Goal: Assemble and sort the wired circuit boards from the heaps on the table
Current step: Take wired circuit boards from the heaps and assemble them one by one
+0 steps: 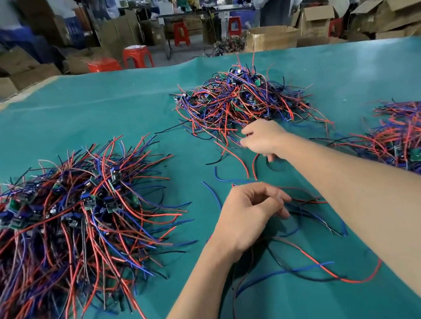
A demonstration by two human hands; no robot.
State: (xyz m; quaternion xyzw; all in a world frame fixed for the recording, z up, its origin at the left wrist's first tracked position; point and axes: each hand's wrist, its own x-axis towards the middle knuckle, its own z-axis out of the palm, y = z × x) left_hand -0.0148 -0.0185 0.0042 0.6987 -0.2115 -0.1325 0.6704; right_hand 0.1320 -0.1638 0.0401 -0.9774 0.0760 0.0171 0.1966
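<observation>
head view looked down on three heaps of wired circuit boards on a teal table cover [71,115]. the right hand [263,138] reached into the near fringe of the middle heap [244,99], fingers curled down among red and black leads; it seemed to be pinching one or more wires there, though the fingertips were hidden, so what exactly it held could not be told. reaching to the heap's edge rather than its crown made sense, since a board drawn from the fringe should drag fewer tangled neighbours with it.

nearer the body than that grip, the left hand [250,214] hovered with fingers loosely curled, thumb and forefinger close together over a small scatter of loose wires [320,265]; whether a thin lead lay between them could not be made out. it sat close enough to take over whatever the right hand pulled free.

left of both hands lay the large heap [66,224], its wires fanning one way, which suggested sorted pieces. right of the reaching arm sat a third heap [413,139]. beyond the table stood cardboard boxes [271,36] and red stools [137,57].
</observation>
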